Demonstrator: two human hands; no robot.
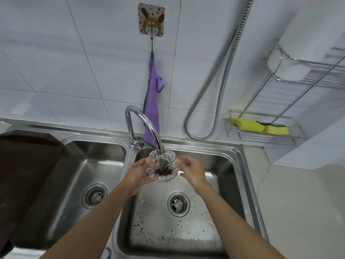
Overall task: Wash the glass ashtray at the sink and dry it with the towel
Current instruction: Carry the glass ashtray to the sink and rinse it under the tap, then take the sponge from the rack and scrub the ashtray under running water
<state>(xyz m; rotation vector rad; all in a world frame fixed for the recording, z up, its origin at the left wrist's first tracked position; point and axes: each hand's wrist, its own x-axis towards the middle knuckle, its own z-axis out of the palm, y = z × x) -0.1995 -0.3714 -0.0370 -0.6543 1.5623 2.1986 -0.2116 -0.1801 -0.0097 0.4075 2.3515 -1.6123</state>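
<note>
Holding the glass ashtray [162, 166] just under the faucet [143, 124] spout, I have my left hand [137, 172] cupped round its left side and my right hand [192, 170] curled against its right rim (those fingers are blurred). Dark residue sits in its bowl. It hangs over the right basin of the sink [240, 165], above the drain [178, 203]. Behind the faucet a purple towel [152, 101] hangs from a wall hook [151, 19]; yellow sponges [259, 126] lie in a wire rack to the right.
</note>
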